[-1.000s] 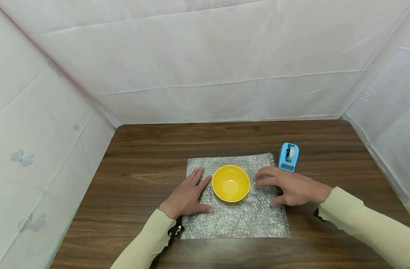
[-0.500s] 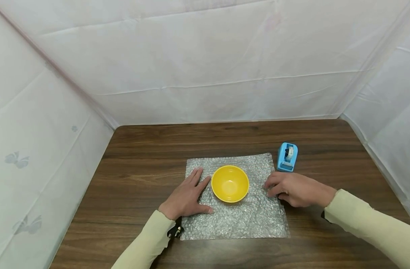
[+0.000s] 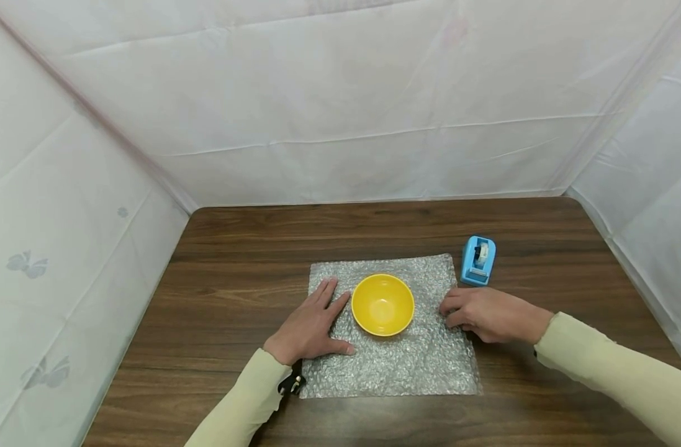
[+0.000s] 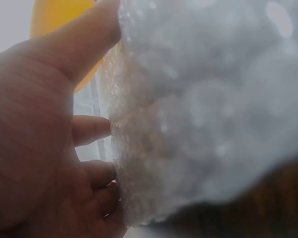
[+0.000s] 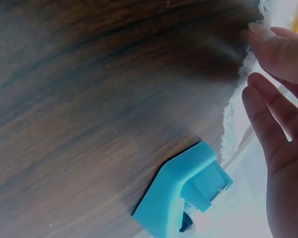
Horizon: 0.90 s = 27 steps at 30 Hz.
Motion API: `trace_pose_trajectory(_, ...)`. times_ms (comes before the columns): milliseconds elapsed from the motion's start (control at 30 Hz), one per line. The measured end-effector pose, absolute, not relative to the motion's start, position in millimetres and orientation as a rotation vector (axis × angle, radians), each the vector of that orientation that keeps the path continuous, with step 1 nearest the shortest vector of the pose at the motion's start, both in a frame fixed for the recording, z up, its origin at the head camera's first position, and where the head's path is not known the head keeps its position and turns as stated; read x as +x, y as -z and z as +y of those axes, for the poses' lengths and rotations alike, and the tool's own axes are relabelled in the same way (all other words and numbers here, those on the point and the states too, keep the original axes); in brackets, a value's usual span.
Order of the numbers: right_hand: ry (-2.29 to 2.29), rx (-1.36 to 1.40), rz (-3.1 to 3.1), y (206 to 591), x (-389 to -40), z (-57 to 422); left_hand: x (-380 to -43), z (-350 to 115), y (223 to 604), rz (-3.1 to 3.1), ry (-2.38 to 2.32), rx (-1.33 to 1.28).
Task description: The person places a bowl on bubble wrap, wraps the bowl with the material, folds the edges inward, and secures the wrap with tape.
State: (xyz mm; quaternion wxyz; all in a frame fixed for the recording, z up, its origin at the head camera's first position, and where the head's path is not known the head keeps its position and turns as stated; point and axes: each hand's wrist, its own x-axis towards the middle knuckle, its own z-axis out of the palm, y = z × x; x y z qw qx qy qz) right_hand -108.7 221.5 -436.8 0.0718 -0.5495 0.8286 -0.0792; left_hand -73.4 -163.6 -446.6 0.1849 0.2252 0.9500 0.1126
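Observation:
A sheet of bubble wrap (image 3: 396, 372) lies flat on the wooden table, with a yellow bowl (image 3: 383, 305) upright on it a little above its middle. My left hand (image 3: 309, 329) rests on the sheet's left part, fingers spread, the index fingertip close to the bowl's left rim. In the left wrist view, bubble wrap (image 4: 203, 109) fills much of the frame and hides the fingertips. At the sheet's right edge, my right hand (image 3: 480, 313) has its fingers curled and pinches the wrap. The right wrist view shows its thumb and fingers (image 5: 270, 111) at that edge.
A blue tape dispenser (image 3: 478, 261) with a roll of tape stands just beyond the right hand, near the sheet's upper right corner. White sheeting (image 3: 340, 124) hangs behind the table (image 3: 234, 261) and along both sides.
My right hand has drawn slightly to the right and its fingers have closed at the bubble wrap's right edge. The left hand, bowl and tape dispenser have stayed put.

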Motion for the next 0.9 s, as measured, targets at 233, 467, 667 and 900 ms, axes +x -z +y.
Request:
trace_pose_trajectory(233, 0.192, -1.797, 2.551, 444.7, -110.5, 215.5, -73.5, -163.1, 446.1, 2.680, -0.312, 0.626)
trace_pose_trajectory(467, 0.224, -1.704, 2.567, 449.5, -109.3, 215.3, -73.9, -162.4, 445.0, 2.670, -0.292, 0.620)
trace_pose_trajectory(667, 0.297, -1.617, 2.570, 448.5, -109.9, 214.9, -74.3, -161.9, 444.6, 2.667, -0.311, 0.628)
trace_pose_trajectory(900, 0.321, -1.583, 2.600, 441.1, -111.8, 212.9, -72.2, -163.2, 443.6, 2.690, -0.374, 0.633)
